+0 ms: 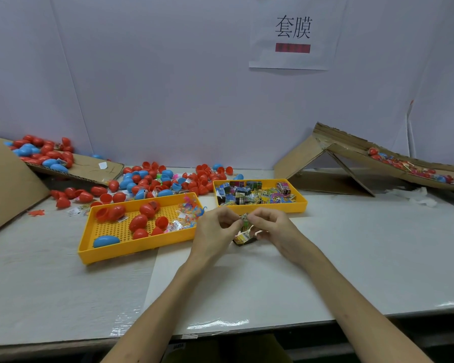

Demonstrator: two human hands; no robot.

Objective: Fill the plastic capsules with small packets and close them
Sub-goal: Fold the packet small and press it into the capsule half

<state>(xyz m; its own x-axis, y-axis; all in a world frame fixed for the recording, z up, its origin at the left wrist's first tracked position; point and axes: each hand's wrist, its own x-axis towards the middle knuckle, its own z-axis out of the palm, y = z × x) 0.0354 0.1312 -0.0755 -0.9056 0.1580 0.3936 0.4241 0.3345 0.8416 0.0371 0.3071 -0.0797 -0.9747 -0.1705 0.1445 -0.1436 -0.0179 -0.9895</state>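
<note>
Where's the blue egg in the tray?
In the head view, the blue egg lies in the near left corner of the left yellow tray, beside the red eggs.

Bare forearms, bare left hand point(215, 229) and right hand point(270, 225).

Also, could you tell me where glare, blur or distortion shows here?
Head view: glare streaks on the table film at the near edge; wide-angle bending toward the borders; the held packets look soft, print unreadable.

2 bare forearms reach forward; left hand point(215, 227) and right hand point(271, 226) meet, fingers curled, pinching small packet point(244, 218).
</note>
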